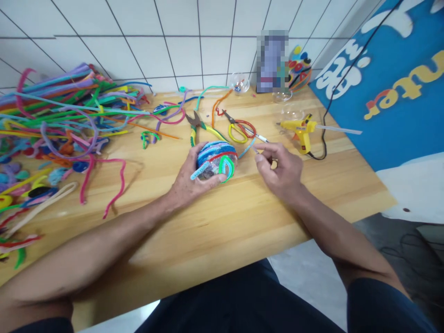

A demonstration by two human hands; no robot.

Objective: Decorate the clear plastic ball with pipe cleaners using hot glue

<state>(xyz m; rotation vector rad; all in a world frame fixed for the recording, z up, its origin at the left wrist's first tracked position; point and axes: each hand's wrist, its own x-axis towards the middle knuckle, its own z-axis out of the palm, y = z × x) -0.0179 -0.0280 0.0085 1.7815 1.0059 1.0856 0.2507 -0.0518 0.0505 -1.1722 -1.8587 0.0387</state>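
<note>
A clear round ball point(215, 147), partly covered in blue, light blue and red pipe cleaners, sits in my left hand point(190, 178). Its fingers wrap around the left side, with the thumb along the bottom. On the ball's front is a green and light blue pipe-cleaner loop point(226, 169), and a short light blue piece sticks out at the left. My right hand point(280, 169) is just right of the ball, thumb and forefinger pinched together; what lies between them is too small to name. A light blue pipe cleaner point(247, 149) is close to those fingertips.
Pliers point(196, 125) and scissors point(239, 129) lie behind the ball. A yellow glue gun point(301, 132) with a black cord rests at right. Many pipe cleaners point(69, 101) heap on the left. Clear cups point(240, 84) stand by the tiled wall.
</note>
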